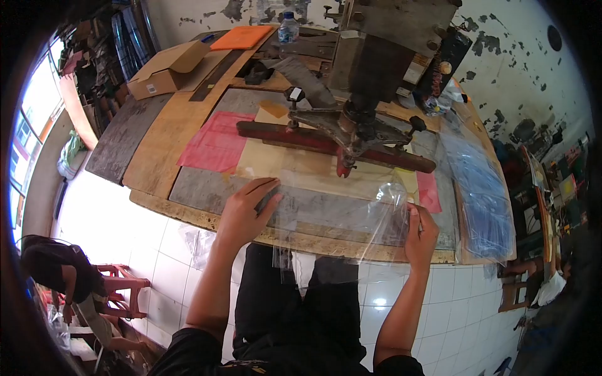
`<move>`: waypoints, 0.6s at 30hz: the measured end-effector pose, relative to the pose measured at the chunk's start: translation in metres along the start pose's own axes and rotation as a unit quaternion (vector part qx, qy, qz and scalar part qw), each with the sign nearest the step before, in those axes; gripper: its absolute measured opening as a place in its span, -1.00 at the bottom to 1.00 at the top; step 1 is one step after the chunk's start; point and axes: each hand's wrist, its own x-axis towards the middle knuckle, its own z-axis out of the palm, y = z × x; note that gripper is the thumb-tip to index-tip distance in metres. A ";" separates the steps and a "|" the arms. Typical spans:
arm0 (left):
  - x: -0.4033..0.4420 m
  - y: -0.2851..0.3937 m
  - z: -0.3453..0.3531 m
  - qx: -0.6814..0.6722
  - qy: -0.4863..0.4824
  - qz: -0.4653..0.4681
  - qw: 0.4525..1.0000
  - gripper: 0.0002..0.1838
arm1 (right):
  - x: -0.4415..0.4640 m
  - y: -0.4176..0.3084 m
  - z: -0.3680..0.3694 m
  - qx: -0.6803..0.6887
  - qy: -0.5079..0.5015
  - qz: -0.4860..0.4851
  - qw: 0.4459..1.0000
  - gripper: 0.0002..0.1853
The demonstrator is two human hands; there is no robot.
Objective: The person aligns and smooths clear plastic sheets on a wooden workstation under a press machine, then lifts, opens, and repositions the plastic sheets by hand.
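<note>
On the person's side of the red bar (295,139), the clear plastic sheet (338,229) lies lengthwise roughly along that bar, between the left hand (244,210), thumb and fingers parted at one end, and the right hand (422,235), fingers pinching the other.
</note>
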 end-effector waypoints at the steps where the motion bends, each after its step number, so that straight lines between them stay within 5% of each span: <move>1: 0.000 0.000 0.000 0.000 0.000 0.000 1.000 -0.68 | 0.000 0.000 0.000 -0.002 0.000 -0.004 1.000 -0.66; 18: 0.000 0.001 0.000 0.007 0.008 0.006 1.000 -0.68 | -0.001 0.004 0.000 -0.027 0.004 -0.026 0.999 -0.66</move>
